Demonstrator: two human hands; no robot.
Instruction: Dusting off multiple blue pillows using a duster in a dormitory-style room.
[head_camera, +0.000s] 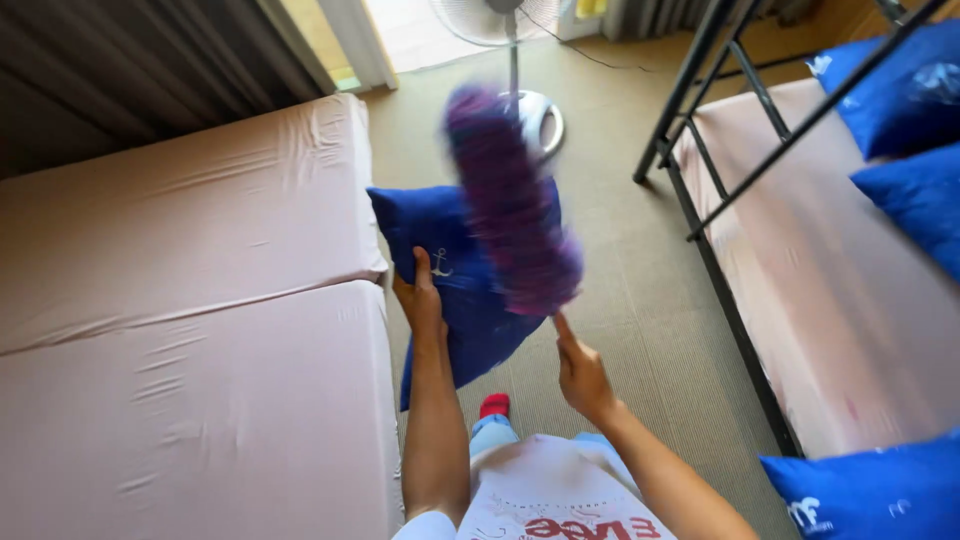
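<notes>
Left hand (420, 298) grips a blue pillow (455, 285); right hand (582, 372) clasps a blurred, seemingly purple duster (510, 200) against it.

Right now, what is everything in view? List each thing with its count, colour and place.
pillow: one, blue, held up between the beds
duster: one, purple, fluffy, blurred, in front of the pillow
mattresses: two, pink sheets, left
metal-framed bed: one, black frame, pink sheet, right
other pillows: three, blue, on the right bed
pedestal fan: one, white, top centre on the floor
curtain: one, grey, top left
sock: one, red, on the floor below
left hand: grips the pillow's edge
right hand: holds the duster's handle
</notes>
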